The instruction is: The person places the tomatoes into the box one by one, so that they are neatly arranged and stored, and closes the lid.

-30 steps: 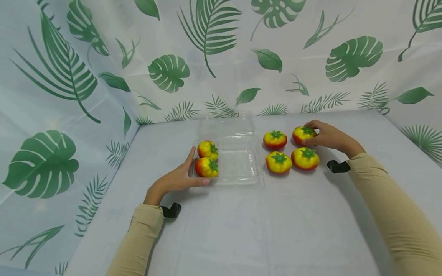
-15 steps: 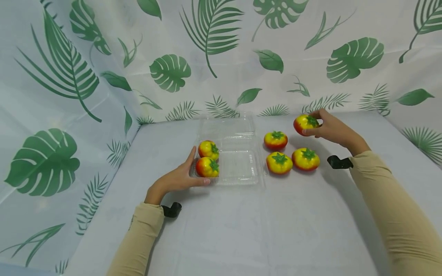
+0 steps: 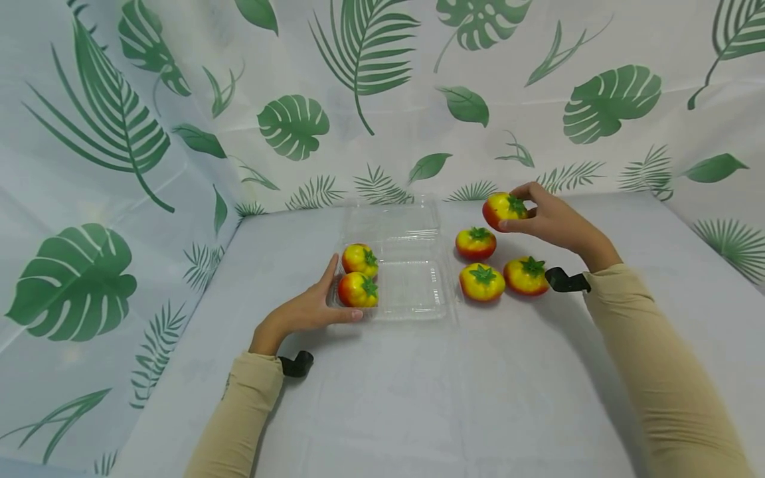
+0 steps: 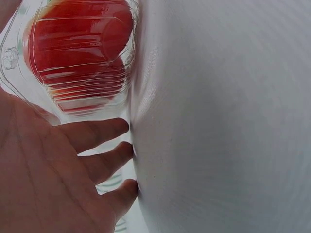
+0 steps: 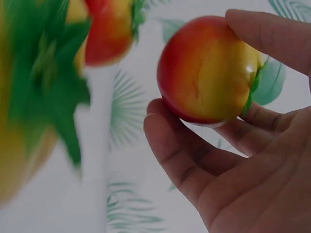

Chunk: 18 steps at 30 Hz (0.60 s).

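Observation:
My right hand (image 3: 558,222) pinches a red-and-yellow tomato (image 3: 502,211) with a green star-shaped top, holding it above the table. In the right wrist view this tomato (image 5: 206,73) sits between the thumb and fingertips. A clear plastic clamshell box (image 3: 412,289) lies with its lid (image 3: 391,219) folded back. Two tomatoes (image 3: 358,290) stand in its left part. My left hand (image 3: 305,309) lies spread at the box's left side, thumb along the front. In the left wrist view the fingers (image 4: 104,165) are extended, their tips at the table.
Three more tomatoes rest on the white table (image 3: 382,398) right of the box: a back one (image 3: 475,243), a front one (image 3: 481,282) and a right one (image 3: 526,276). Leaf-patterned curtains (image 3: 394,99) border the table at the back and sides.
My right hand has lifted the back right tomato off the table and carried it left, above the back one. My left hand and the box have stayed in place.

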Motion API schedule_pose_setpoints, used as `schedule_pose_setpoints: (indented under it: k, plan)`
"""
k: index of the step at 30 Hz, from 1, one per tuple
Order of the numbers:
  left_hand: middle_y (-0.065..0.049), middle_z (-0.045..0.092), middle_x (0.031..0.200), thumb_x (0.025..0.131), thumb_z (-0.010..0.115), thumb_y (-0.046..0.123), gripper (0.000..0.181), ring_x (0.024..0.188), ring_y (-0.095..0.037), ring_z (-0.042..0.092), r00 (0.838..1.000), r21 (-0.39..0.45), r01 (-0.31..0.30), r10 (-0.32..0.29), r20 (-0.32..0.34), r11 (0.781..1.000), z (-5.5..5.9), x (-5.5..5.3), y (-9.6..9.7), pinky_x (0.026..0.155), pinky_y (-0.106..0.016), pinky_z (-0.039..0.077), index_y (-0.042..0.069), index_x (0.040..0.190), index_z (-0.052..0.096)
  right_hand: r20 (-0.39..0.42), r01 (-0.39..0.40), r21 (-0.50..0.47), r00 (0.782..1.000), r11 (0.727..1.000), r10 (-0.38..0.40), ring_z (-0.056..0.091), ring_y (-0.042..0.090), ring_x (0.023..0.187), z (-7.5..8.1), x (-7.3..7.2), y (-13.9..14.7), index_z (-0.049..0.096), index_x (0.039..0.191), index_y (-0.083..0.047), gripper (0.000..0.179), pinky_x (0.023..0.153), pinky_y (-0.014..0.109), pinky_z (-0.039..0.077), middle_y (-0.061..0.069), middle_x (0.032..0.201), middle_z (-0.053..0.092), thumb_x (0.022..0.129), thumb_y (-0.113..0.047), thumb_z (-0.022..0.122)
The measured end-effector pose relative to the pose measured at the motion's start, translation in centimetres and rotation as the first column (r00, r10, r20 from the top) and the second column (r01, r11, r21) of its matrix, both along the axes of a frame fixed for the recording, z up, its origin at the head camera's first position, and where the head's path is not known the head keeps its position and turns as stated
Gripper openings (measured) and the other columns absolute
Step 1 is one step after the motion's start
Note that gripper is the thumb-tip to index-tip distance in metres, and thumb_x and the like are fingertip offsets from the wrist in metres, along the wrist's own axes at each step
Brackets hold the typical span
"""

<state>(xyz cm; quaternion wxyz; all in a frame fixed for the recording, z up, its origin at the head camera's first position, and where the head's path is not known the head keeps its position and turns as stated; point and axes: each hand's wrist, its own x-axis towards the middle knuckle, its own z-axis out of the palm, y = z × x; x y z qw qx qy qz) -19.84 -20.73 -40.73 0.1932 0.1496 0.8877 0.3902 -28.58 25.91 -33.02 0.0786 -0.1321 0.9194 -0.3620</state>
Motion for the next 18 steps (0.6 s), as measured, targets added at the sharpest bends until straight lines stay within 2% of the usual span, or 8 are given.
schedule_pose_setpoints:
  k: [12, 18]
  plan:
    - [-0.010, -0.004, 0.179, 0.087, 0.080, 0.067, 0.135, 0.163, -0.033, 0.009, 1.000, 0.016, 0.001, 0.000, -0.015, 1.000, -0.4, -0.1, -0.1, 0.128, -0.060, 0.015, 0.021, 0.171, -0.016, -0.063, -0.071, -0.016, 0.996, 0.997, 0.070, 0.049, 0.045, 0.133, 1.4, 1.4, -4.1, 0.035, 0.156, -0.001, 0.078, 0.107, 0.064, 0.047, 0.022, 0.153, 0.045, 0.101, -0.036, 0.077]
    - [-0.009, -0.004, 0.179, 0.088, 0.080, 0.066, 0.135, 0.163, -0.032, 0.009, 1.000, 0.019, 0.000, 0.000, -0.011, 1.000, -0.3, -0.1, 0.0, 0.128, -0.058, 0.015, 0.021, 0.171, -0.016, -0.080, -0.101, -0.032, 0.992, 0.994, 0.098, 0.053, 0.041, 0.128, 1.6, 1.9, -5.3, 0.037, 0.154, -0.003, 0.073, 0.105, 0.060, 0.051, 0.019, 0.148, 0.051, 0.101, -0.033, 0.076]
